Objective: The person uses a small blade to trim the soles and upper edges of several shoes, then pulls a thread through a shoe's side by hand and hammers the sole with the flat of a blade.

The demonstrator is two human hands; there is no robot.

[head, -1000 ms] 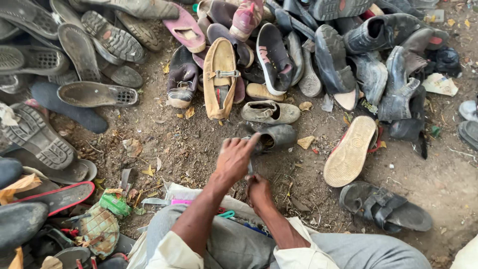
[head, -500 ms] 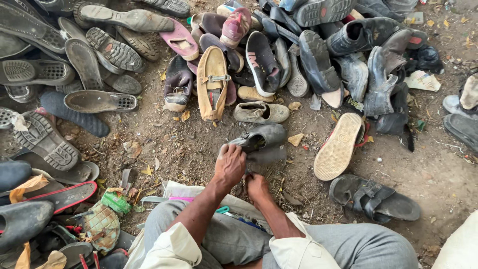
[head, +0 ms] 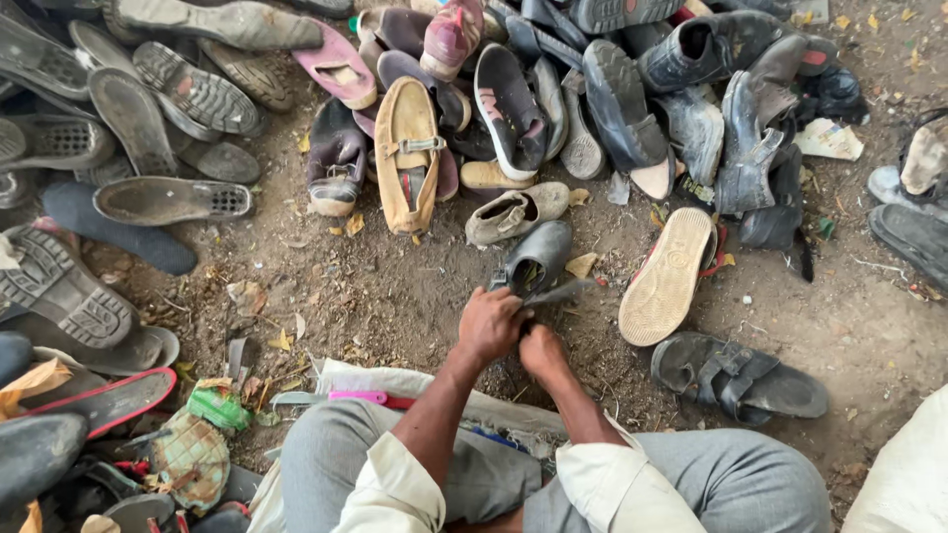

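Note:
I sit on dirt ground with both hands on a dark grey shoe (head: 538,259) just in front of my knees. My left hand (head: 491,323) is closed over the shoe's near end from above. My right hand (head: 541,349) grips it from below and to the right, touching the left hand. A thin dark strip or flap (head: 565,290) sticks out to the right of the shoe, above my hands. A beige shoe (head: 513,212) lies just beyond it, and a tan loafer (head: 410,153) further left.
A heap of worn shoes (head: 632,99) fills the far side; soles and sandals (head: 148,197) pile at the left. An upturned tan sole (head: 667,276) and a black sandal (head: 736,375) lie at the right. A pink-handled tool (head: 370,398) rests on cloth by my knees.
My left hand has drawn the dark shoe nearer and closed on it, and my right hand has come up to grip it too. The camera has shifted slightly.

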